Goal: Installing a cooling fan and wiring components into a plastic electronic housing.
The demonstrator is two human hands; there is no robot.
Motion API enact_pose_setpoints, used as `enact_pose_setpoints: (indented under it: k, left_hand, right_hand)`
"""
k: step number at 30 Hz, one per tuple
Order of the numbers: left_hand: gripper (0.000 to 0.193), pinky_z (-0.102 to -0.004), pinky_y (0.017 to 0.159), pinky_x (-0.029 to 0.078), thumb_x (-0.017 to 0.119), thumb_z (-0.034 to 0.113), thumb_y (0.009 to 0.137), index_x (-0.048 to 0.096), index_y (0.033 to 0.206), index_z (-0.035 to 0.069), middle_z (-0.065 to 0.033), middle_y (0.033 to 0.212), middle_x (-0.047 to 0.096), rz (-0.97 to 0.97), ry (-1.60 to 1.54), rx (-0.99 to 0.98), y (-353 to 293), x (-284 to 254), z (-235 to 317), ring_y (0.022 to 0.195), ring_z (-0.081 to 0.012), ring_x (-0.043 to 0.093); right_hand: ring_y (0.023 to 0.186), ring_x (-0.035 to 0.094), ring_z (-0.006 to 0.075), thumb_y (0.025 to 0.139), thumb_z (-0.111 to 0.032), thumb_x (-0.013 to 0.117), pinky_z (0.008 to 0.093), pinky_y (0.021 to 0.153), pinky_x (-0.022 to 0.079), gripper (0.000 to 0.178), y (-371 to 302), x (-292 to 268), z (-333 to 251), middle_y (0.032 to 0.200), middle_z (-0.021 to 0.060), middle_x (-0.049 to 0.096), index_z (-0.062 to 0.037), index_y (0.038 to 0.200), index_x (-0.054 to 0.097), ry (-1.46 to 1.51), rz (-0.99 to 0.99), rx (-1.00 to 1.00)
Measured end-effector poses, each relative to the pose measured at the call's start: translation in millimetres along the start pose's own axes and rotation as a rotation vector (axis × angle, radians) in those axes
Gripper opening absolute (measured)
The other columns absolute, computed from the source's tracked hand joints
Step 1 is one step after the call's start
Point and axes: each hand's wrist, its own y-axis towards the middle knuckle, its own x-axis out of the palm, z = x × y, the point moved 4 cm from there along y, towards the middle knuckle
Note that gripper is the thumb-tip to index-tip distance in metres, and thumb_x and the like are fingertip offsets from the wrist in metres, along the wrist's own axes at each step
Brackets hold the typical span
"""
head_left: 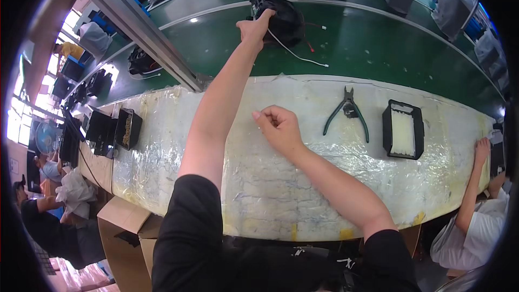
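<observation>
My left hand (pixel 254 28) is stretched far forward over the green belt. It grips the near-left side of a black plastic housing (pixel 286 21); some of its fingers are hidden against it. White and red wires with small connectors trail from the housing across the belt. My right hand (pixel 280 128) is loosely curled above the plastic-covered table (pixel 259 184), with nothing visible in it. To its right lie green-handled cutting pliers (pixel 347 111), jaws pointing away. Farther right sits a black box (pixel 403 130) filled with whitish sticks or strips.
A metal post (pixel 140 27) rises at the left between table and belt. Black bins (pixel 127 130), one holding small brass-coloured parts, stand at the table's left. Another black unit (pixel 143 62) lies on the belt. An open carton (pixel 124 221) is at lower left. A co-worker's hand (pixel 482 150) rests at the right end.
</observation>
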Motion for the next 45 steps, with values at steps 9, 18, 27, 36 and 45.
enact_pose_setpoints:
  k: [9, 18, 27, 36, 45]
  left_hand:
    - [0.089, -0.0343, 0.083, 0.052, 0.089, 0.038, 0.056, 0.045, 0.122, -0.002, -0.0212, 0.107, 0.061, -0.068, 0.376, 0.796, -212.9, -100.2, 92.1, 0.097, -0.0253, 0.063]
    - [0.088, -0.0345, 0.084, 0.052, 0.086, 0.030, 0.054, 0.040, 0.122, 0.000, -0.0199, 0.101, 0.061, -0.601, 0.258, 0.729, -386.4, -210.0, 62.7, 0.094, -0.0254, 0.062]
    - [0.082, -0.0245, 0.059, 0.046, 0.086, 0.038, 0.071, 0.052, 0.128, -0.010, -0.0065, 0.078, 0.064, -0.698, 0.184, 0.294, -417.7, -246.8, -28.0, 0.066, -0.0106, 0.059]
    - [0.028, -0.0252, 0.068, 0.047, 0.061, 0.013, 0.095, 0.064, 0.118, -0.004, -0.0143, 0.070, 0.062, -0.486, 0.566, 0.432, -440.0, -239.0, -49.9, 0.073, -0.0069, 0.053]
    - [0.036, -0.0203, 0.075, 0.046, 0.048, 0.004, 0.099, 0.052, 0.134, -0.006, -0.0067, 0.094, 0.066, -0.329, 0.331, 0.414, -395.7, -202.3, -85.6, 0.084, -0.0061, 0.054]
  right_hand:
    - [0.103, 0.058, 0.0160, 0.083, -0.019, 0.077, 0.0296, 0.094, 0.044, 0.045, -32.0, -83.0, -242.5, 0.112, 0.0066, 0.064, -0.0002, 0.121, 0.060, -0.512, 0.319, -0.915]
    - [0.110, 0.057, 0.0152, 0.056, -0.036, 0.086, 0.0282, 0.100, 0.041, 0.102, -79.1, -59.2, -249.9, 0.118, 0.0056, 0.061, -0.0002, 0.140, 0.041, -0.463, -0.522, -0.321]
    - [0.102, 0.059, 0.0145, 0.064, -0.021, 0.079, 0.0283, 0.094, 0.044, 0.072, -164.7, -76.2, -179.7, 0.110, 0.0057, 0.063, -0.0045, 0.128, 0.051, -0.325, -0.208, 0.014]
    - [0.089, 0.067, 0.0173, 0.073, -0.011, 0.081, 0.0318, 0.081, 0.056, 0.057, -185.8, -108.3, -104.8, 0.106, 0.0094, 0.065, -0.0035, 0.122, 0.053, 0.098, 0.027, 0.386]
    - [0.114, 0.057, 0.0169, 0.085, -0.032, 0.075, 0.0312, 0.092, 0.049, 0.073, -168.5, -111.3, -83.2, 0.128, 0.0146, 0.057, 0.0007, 0.140, 0.039, -0.309, -0.018, 0.469]
